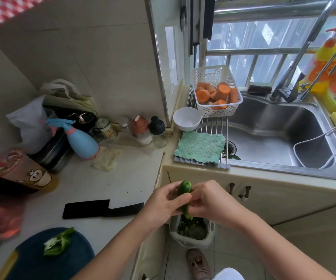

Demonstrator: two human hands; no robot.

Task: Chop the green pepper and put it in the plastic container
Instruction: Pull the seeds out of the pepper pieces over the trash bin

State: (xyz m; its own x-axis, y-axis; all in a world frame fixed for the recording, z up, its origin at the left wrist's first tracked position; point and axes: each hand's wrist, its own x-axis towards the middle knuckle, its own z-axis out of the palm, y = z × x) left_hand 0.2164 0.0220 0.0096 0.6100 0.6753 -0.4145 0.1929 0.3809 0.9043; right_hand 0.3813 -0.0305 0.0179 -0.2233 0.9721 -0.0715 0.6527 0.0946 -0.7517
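I see my left hand and right hand, fingers of both clamped on 1 green pepper piece above a floor bin; knife on worktop, left.

Single head-worn wide-angle view, facing forward and steeply down. It sits close on the left hand and right hand at lower centre. Counter runs left, sink upper right, floor along the bottom edge.
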